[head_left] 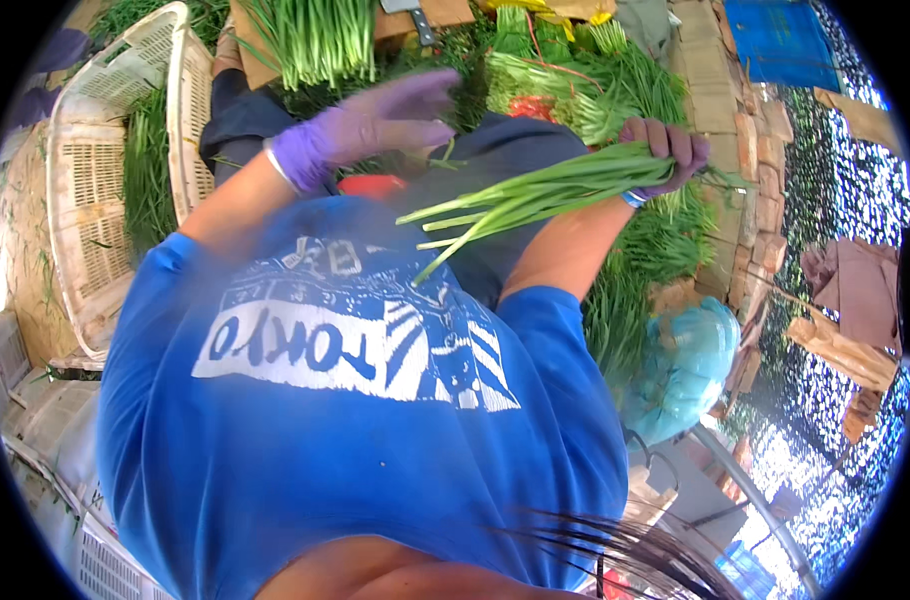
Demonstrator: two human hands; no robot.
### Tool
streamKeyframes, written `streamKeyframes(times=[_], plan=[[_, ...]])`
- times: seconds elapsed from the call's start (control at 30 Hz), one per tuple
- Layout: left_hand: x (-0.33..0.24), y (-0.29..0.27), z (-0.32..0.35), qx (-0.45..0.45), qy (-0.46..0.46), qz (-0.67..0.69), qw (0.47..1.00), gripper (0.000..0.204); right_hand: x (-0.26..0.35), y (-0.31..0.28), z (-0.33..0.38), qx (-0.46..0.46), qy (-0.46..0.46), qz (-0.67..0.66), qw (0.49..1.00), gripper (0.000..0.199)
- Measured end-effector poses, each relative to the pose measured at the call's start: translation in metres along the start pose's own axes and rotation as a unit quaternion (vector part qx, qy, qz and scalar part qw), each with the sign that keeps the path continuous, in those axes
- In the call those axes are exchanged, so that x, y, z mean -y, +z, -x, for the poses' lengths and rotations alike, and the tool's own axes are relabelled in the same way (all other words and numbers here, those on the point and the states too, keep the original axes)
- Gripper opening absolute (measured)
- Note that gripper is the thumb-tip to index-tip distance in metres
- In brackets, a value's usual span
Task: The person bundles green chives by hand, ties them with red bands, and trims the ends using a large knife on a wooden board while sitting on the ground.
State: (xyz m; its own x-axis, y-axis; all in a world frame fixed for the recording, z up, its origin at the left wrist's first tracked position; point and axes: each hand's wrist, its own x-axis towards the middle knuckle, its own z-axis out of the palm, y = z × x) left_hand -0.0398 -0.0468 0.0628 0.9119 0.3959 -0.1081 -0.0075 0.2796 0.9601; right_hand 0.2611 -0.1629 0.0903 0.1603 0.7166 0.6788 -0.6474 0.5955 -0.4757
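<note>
My right hand [665, 157], in a purple glove, is closed around one end of a bunch of green chives [535, 195]. The bunch slants across my lap, its pale cut ends pointing left. My left hand [385, 115], also in a purple glove, is raised over my lap with fingers stretched out and somewhat blurred. Near its fingers a thin scrap of leaf [450, 155] shows in the air. Ahead of that hand lies a large pile of chives [315, 40] with pale stalks. Beside the pile is a knife [418, 20] with a dark handle.
A white plastic crate [93, 210] holding greens stands at my left. Tied bundles of greens [550, 85] lie ahead, and more loose greens [665, 245] at my right, near a teal plastic bag [690, 365]. Bricks [760, 190] edge the right side. Something red [370, 185] shows at my lap.
</note>
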Motion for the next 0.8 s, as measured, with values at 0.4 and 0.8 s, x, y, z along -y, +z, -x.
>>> streamKeyframes(times=[0.4,0.8], plan=[[0.026,-0.004,0.003,-0.12,0.028,0.16,0.979,0.038,-0.142,0.058,-0.129,-0.205,0.268,0.158,0.928,0.037],[0.114,-0.168,-0.068,-0.526,-0.088,-0.397,0.747,0.074,-0.28,-0.042,0.004,-0.417,0.57,0.136,0.694,0.048]])
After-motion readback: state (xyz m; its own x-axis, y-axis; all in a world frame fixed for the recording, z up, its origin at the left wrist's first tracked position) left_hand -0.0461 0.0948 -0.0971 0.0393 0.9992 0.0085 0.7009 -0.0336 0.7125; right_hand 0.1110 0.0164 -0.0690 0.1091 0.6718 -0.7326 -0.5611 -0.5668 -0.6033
